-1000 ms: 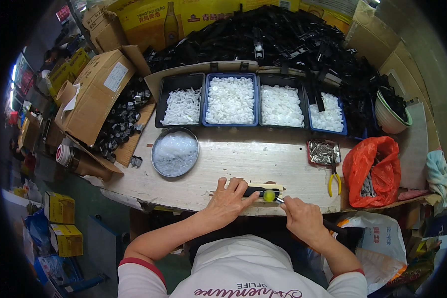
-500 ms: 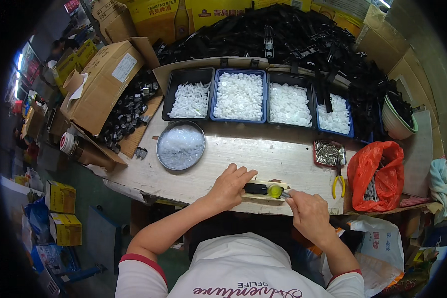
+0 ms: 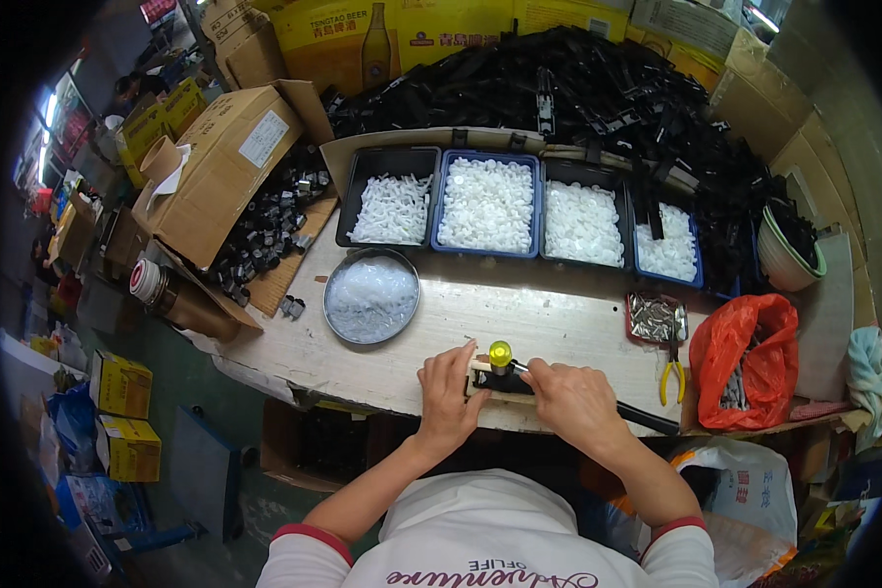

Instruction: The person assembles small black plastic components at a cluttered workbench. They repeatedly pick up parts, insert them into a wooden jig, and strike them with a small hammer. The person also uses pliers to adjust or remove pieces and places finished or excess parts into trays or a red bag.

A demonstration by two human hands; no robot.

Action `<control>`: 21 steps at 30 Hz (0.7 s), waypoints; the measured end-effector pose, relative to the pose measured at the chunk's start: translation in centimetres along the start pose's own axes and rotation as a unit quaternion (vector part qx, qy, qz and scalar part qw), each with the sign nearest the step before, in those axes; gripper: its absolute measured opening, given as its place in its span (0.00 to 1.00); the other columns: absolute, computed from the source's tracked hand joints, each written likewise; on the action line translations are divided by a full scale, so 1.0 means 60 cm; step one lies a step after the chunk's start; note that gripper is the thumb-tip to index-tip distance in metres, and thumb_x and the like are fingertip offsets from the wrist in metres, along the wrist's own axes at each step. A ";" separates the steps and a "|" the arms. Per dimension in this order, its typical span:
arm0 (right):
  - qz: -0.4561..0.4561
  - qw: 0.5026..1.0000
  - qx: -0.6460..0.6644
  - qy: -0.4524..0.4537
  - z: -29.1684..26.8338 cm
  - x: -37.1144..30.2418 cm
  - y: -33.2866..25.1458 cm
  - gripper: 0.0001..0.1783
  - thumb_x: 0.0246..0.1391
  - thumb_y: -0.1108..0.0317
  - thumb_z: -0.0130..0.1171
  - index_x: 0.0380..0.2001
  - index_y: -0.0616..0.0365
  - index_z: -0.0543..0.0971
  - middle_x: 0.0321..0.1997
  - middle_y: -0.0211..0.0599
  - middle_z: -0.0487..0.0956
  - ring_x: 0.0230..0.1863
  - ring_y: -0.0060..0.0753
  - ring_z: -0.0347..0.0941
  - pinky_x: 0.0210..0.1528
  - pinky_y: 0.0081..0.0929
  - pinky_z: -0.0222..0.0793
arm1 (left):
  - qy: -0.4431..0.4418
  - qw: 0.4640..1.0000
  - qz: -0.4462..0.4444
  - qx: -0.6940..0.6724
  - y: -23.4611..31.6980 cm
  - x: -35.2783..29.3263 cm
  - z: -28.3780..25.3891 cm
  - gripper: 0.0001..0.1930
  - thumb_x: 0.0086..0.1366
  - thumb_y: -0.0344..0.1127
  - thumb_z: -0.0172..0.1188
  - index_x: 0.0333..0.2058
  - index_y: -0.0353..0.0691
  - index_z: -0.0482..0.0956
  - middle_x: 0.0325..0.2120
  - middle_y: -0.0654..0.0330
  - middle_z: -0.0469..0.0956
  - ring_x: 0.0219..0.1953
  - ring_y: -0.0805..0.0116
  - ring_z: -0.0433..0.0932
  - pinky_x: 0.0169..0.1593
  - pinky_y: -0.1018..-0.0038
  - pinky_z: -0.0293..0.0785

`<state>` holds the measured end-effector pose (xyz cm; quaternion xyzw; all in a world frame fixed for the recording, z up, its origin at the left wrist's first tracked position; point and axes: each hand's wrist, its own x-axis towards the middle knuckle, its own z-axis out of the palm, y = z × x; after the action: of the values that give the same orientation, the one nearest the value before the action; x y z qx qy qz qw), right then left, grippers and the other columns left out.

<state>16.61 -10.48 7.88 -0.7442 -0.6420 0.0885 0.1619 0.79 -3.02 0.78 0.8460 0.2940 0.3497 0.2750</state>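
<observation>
My right hand (image 3: 576, 400) is wrapped round a hammer (image 3: 500, 355) with a clear yellow head; its black handle sticks out past my hand to the right. The head stands over a long black plastic part (image 3: 508, 380), which lies at a pale wooden block (image 3: 476, 367) by the near table edge. My left hand (image 3: 448, 394) is closed at the left end of the part and block, thumb on the near side, fingers on the far side. My right hand hides some of the black part.
A round metal dish (image 3: 414, 323) holds clear small pieces. Behind stand trays (image 3: 537, 211) of white plastic parts, below a black heap (image 3: 598, 88). To the right are a tray of metal pieces (image 3: 655, 319), yellow-handled pliers (image 3: 672, 380) and a red bag (image 3: 755, 343). A cardboard box (image 3: 216, 176) stands left.
My left hand has shifted to the block's left end, its fingers now upright round it. The hammer head has moved left and my right hand now reaches further over the block. The view has shifted slightly.
</observation>
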 end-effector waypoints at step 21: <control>-0.078 0.987 0.038 0.138 -0.022 -0.068 -0.010 0.07 0.48 0.66 0.55 0.30 0.57 0.73 0.15 0.32 0.67 0.16 0.34 0.66 0.19 0.29 0.59 | -0.103 0.985 -0.093 -0.101 -0.006 0.029 -0.042 0.37 0.38 0.15 0.46 0.54 0.37 0.59 0.42 0.54 0.67 0.47 0.57 0.62 0.51 0.68 0.57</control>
<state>15.87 -14.57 9.02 -0.6902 -0.6658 -0.0038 0.2834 -0.23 -0.91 2.80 0.8145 0.3043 0.2616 0.4190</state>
